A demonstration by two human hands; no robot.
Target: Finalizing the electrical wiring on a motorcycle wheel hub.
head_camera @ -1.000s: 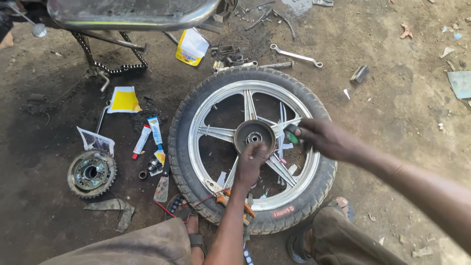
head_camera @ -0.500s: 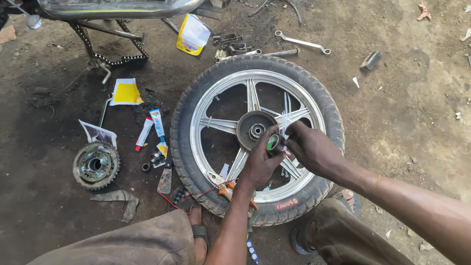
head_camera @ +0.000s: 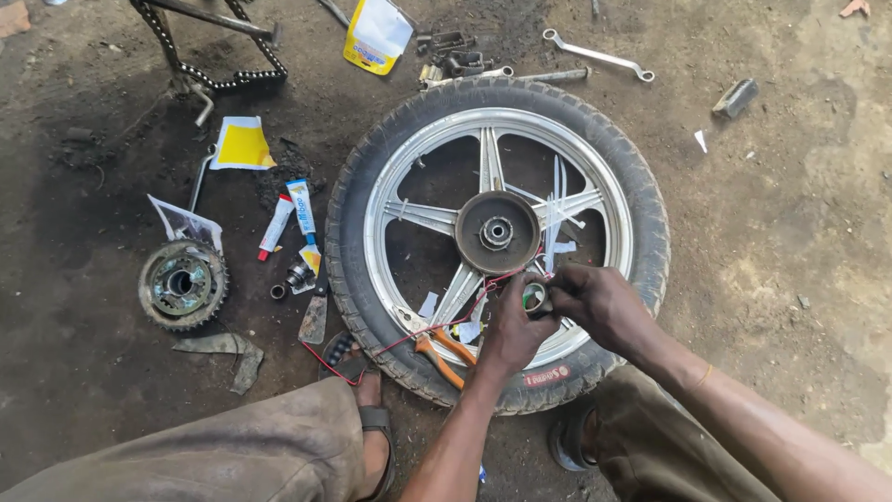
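nearest: bent knees in brown trousers [head_camera: 232,446], sandalled foot [head_camera: 372,423] against tyre. above these, left hand [head_camera: 509,330] and right hand [head_camera: 599,302] meeting over lower rim, fingers of both clamped on small round green-and-silver part [head_camera: 534,297]. orange-handled pliers [head_camera: 441,353] and red wire [head_camera: 446,321] just beside, between spokes. motorcycle wheel [head_camera: 650,223] flat on dirt, hub [head_camera: 497,232] upward. left: sprocket [head_camera: 183,284], tubes [head_camera: 299,209]. farthest: yellow packet [head_camera: 376,37], spanner [head_camera: 595,56], chain [head_camera: 223,74].

A small round part [head_camera: 534,297], green-rimmed with a pale middle, is pinched between both hands. It hangs over the near right rim of the flat-lying wheel [head_camera: 641,214].
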